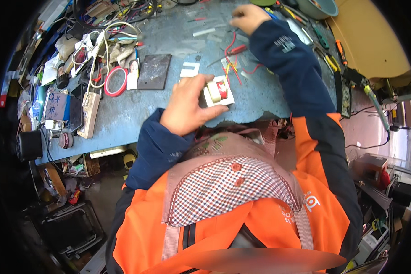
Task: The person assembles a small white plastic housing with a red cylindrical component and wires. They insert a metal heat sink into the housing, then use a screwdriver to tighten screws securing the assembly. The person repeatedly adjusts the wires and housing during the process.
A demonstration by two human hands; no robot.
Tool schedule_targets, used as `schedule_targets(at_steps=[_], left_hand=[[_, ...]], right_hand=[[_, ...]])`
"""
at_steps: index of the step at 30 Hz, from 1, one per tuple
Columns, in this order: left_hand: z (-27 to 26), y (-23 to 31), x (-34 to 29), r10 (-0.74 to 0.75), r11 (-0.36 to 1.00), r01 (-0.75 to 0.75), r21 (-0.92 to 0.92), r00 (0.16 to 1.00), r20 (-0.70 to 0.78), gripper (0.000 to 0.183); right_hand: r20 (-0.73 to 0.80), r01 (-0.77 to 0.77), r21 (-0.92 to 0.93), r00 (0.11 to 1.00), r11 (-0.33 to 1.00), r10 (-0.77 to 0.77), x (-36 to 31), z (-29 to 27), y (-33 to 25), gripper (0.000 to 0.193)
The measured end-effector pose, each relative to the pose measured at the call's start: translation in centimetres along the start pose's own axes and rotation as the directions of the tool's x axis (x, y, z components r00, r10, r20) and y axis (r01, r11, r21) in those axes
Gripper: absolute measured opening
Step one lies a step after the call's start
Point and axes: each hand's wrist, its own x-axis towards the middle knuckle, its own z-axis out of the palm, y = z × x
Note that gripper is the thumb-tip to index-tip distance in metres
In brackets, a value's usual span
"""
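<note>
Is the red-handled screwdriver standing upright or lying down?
Lying down: the screwdriver stretches lengthwise along the blue bench, handle and shaft both showing.

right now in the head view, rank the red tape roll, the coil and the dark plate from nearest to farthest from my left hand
From your left hand:
1. Coil: right against it, on its right.
2. Dark plate: to its upper left.
3. Red tape roll: farther left, past the plate.
</note>
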Motion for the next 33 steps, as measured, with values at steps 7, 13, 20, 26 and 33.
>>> schedule_targets(at_steps=[7,13,20,26,33], left_hand=[[-2.7,-2.3,0.5,-0.073,0.952,0.136,-0.274,0.971,0.228,0.074],[-3.1,-3.7,1.9,-0.104,0.901,0.216,-0.376,0.949,0.297,0.057],[-2.7,-3.7,2.0,-0.24,0.718,0.401,-0.569,0.91,0.338,0.073],[-3.0,-3.9,2.5,-0.27,0.732,0.438,-0.522,0.889,0.368,0.051],[-0.8,-1.7,1.0,-0.265,0.776,0.226,-0.588,0.964,0.02,0.042]], right_hand=[[0.211,-0.072,-0.298,0.968,0.952,0.139,3.6,5.5,-7.1,0.037],[0.2,-0.01,-0.231,0.978,0.973,0.058,3.5,5.2,-7.2,0.037],[0.105,-0.168,-0.032,0.98,0.985,0.17,4.3,5.4,-7.5,0.037],[-0.006,-0.333,0.21,0.94,0.919,0.342,4.8,4.4,-6.8,0.037],[-0.067,-0.422,0.405,0.871,0.811,0.486,3.7,2.9,-8.5,0.032]])
